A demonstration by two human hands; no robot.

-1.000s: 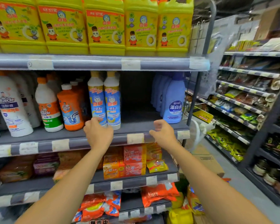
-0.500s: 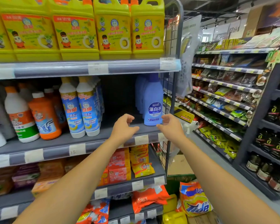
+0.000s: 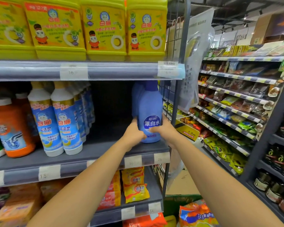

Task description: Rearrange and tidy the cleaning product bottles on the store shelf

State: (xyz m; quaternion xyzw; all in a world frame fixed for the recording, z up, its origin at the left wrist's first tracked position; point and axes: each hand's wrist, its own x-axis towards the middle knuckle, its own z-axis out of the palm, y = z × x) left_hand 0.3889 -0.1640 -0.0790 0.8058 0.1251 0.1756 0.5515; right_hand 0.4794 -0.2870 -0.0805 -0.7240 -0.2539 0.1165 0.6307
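A blue bleach bottle (image 3: 149,110) stands at the right end of the middle shelf (image 3: 92,154), with more blue bottles lined up behind it. My left hand (image 3: 132,132) grips its lower left side and my right hand (image 3: 162,130) grips its lower right side. Left of a dark gap stand two white-and-blue cleaner bottles (image 3: 56,122) with others behind them. An orange drain-cleaner bottle (image 3: 11,128) stands further left.
Large yellow detergent jugs (image 3: 103,28) fill the top shelf. Orange and yellow packets (image 3: 134,185) lie on the shelf below. A wire side panel (image 3: 169,102) closes the shelf's right end. Snack shelves (image 3: 236,102) line the aisle to the right.
The view has swung right and closer to the shelf. Both hands have moved from the shelf's front edge up to the blue bleach bottle and closed on its sides.
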